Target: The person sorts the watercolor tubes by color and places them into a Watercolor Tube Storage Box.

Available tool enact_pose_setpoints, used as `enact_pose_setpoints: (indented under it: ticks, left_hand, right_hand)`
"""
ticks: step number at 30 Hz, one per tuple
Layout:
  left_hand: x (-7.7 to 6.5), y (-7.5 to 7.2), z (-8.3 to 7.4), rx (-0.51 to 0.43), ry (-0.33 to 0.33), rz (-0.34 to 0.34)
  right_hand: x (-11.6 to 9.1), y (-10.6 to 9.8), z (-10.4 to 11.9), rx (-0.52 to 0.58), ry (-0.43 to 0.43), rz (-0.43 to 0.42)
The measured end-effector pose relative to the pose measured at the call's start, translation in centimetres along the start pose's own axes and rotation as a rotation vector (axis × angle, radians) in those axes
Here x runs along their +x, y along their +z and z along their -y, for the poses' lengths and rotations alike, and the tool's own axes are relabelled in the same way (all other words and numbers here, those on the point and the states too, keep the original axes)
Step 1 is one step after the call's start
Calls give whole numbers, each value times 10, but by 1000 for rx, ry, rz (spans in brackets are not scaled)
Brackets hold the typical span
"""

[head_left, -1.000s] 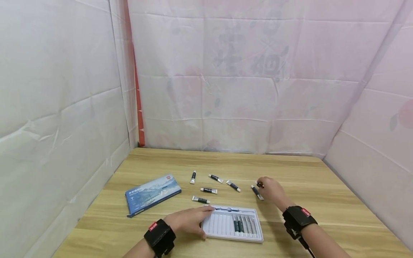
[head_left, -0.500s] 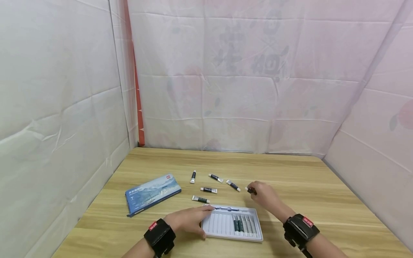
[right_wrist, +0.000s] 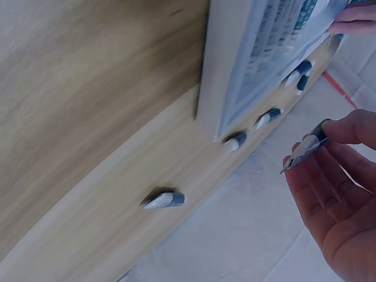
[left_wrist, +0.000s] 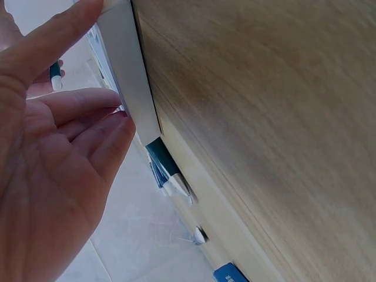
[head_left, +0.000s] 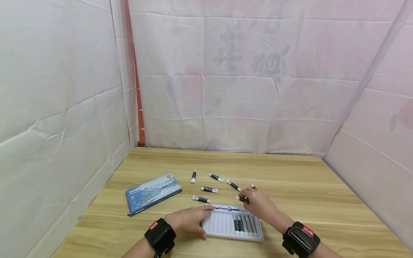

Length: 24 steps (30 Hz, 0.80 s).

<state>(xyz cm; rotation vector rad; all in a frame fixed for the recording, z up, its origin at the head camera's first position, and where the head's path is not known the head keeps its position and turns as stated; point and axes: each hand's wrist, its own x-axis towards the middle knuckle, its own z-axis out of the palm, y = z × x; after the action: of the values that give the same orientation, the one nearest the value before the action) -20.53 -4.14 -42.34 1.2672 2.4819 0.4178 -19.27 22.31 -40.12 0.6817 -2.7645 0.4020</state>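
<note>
My right hand [head_left: 259,205] pinches a small dark-labelled paint tube [head_left: 241,199] between thumb and fingers, just above the far right edge of the white plastic tray [head_left: 233,238]. The right wrist view shows this tube's silvery crimped end sticking out past the fingertips. With its fingers fairly straight, my left hand [head_left: 190,219] rests against the tray's left side, thumb at the near corner. Several paint tubes [head_left: 244,225] lie side by side in the tray's right slots; the left slots are bare. A thin blue brush [head_left: 227,208] lies in the long far groove.
Beyond the tray lie several loose tubes, among them one nearest it [head_left: 201,199], a middle one [head_left: 209,190] and one farther back [head_left: 194,176]. Another tube's cap [head_left: 254,186] shows behind my right hand. A blue cardboard box [head_left: 153,193] lies at the left.
My right hand has moved left and nearer with the paint tube, from beside a loose tube at the right to above the tray's far edge. The left hand stays at the tray.
</note>
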Motion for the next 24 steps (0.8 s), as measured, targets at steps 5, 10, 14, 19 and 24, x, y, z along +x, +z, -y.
enact_pose_setpoints:
  ticks: [5, 10, 14, 19, 24]
  left_hand:
    - [2, 0, 0, -14, -8, -1]
    - [2, 1, -1, -16, -14, -2]
    - [2, -1, -1, -18, -24, -1]
    - [2, -1, 0, -10, -16, -4]
    - [2, 0, 2, -16, -10, -5]
  right_hand:
    - [-1, -1, 10, 20, -22, 47]
    - [-1, 0, 17, 48, -81, 74]
    - [-1, 0, 21, 46, -177, 89]
    - [-2, 2, 21, 99, -385, 119]
    - [-4, 6, 23, 160, -521, 120]
